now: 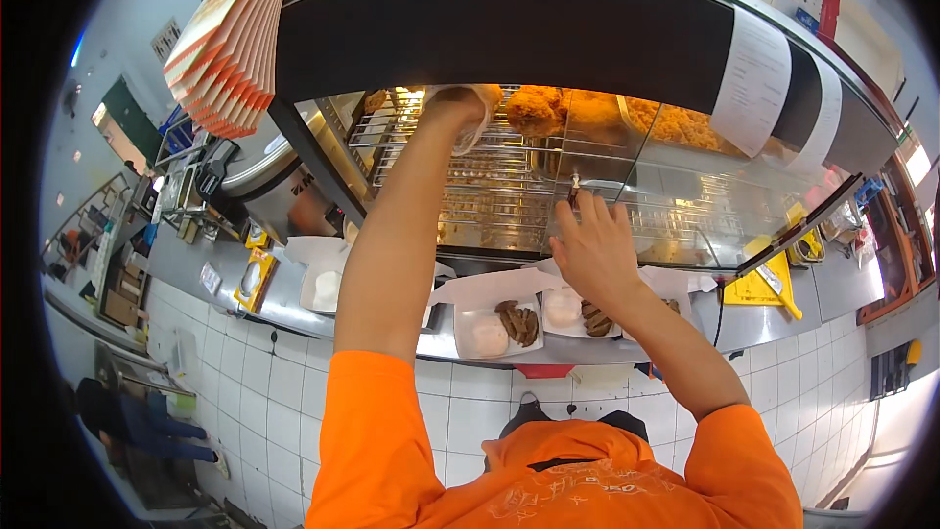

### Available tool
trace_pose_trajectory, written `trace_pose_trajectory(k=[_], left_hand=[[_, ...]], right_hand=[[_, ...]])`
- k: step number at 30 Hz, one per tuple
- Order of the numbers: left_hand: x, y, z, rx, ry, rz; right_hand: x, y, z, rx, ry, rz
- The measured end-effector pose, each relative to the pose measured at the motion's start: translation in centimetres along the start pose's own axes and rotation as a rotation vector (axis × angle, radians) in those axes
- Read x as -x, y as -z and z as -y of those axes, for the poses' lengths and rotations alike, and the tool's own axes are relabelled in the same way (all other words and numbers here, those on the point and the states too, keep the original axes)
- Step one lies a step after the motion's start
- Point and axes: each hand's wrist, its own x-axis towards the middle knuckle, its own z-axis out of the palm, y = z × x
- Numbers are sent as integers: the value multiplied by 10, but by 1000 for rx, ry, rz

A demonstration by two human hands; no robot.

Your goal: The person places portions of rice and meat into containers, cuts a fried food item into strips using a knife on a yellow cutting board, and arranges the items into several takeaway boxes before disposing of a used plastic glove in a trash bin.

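Note:
My left hand [462, 116], in a clear plastic glove, reaches into a glass-fronted food warmer. Its fingers are hidden by the dark top panel, beside an orange-brown piece of fried food; whether they grip it cannot be told. Golden fried chicken [537, 110] lies on the wire rack [499, 181]. My right hand [599, 243] is bare, its fingers spread against the sliding glass door [641, 211], close below a small metal knob [575, 179]. Under my arms stand open white food boxes [504, 286] with mounds of rice [490, 335] and brown strips of food [526, 321].
A steel counter [774, 323] runs below the warmer. Folded paper cartons [223, 54] hang at the upper left, and paper sheets [752, 78] at the upper right. A yellow tray [759, 286] and a steel pot [284, 196] flank the warmer. Another person [147, 421] stands lower left.

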Motion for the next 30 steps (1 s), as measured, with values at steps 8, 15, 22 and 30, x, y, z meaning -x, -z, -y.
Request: trace_pose_trajectory(k=[8, 15, 22, 30], left_hand=[[3, 22, -34, 642, 95, -97], [-16, 30, -62, 676, 22, -266], [-23, 34, -80, 582, -25, -335], [-22, 34, -78, 442, -42, -390]], right_hand=[[1, 0, -4, -8, 47, -14], [3, -2, -9, -5, 49, -50], [1, -4, -8, -22, 57, -52], [0, -6, -7, -47, 65, -85]])
